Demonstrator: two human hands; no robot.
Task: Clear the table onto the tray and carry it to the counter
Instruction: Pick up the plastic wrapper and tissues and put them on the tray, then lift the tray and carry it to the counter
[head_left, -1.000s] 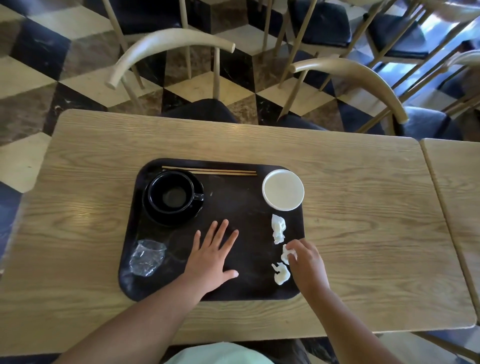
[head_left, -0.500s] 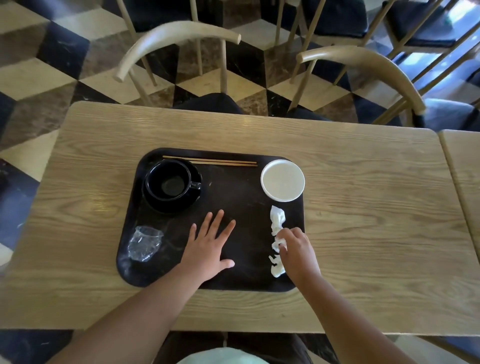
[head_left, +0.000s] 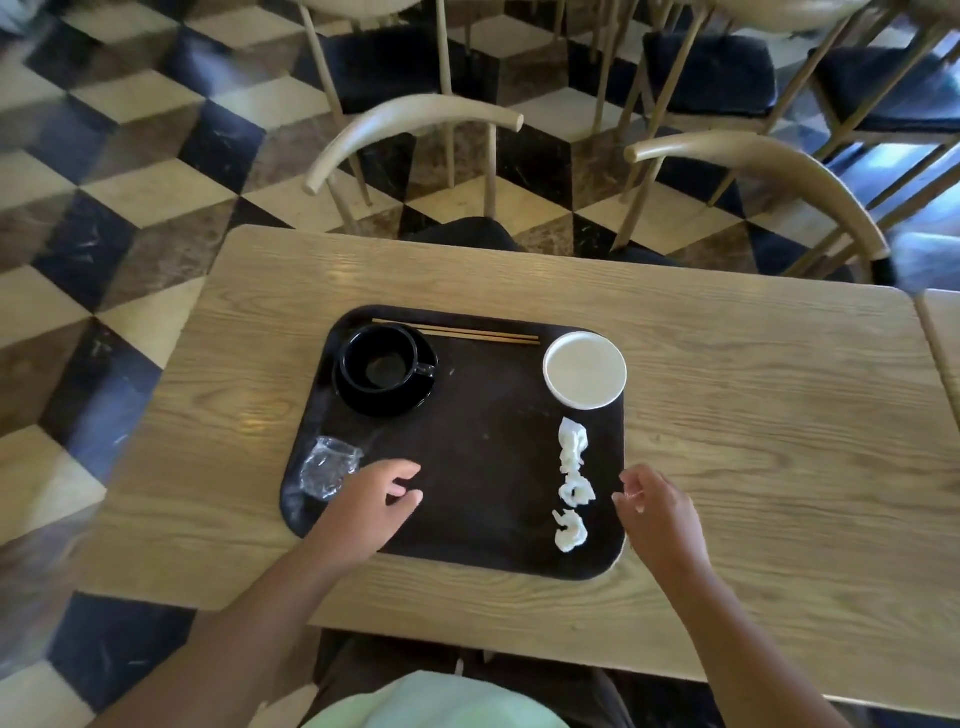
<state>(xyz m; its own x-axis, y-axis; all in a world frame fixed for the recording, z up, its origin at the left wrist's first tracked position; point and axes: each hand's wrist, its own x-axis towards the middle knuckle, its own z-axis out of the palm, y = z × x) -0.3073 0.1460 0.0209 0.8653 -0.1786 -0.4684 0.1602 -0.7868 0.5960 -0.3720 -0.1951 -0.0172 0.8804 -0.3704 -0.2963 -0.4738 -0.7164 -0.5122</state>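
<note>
Soft daylight, wide-angle view with blurred edges.
Light enters from the upper right, leaving blue-white glare on the floor (head_left: 904, 171) and pale sheen patches on the table (head_left: 753, 415). The dark tray (head_left: 488, 467) reads sharp at centre; the frame's corners smear, and straight lines bow outward near the edges.

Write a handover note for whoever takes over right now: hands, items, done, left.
Left hand: empty, fingers loosely curled, over the near-left part of the tray.
Right hand: empty, open, at the tray's near-right edge.
On the tray: black cup on its saucer, chopsticks, white dish, three crumpled napkins, plastic wrapper.
Done: the table shows nothing loose outside the tray.
Left: grip the tray on both sides, lift it, carry it to the counter.
</note>
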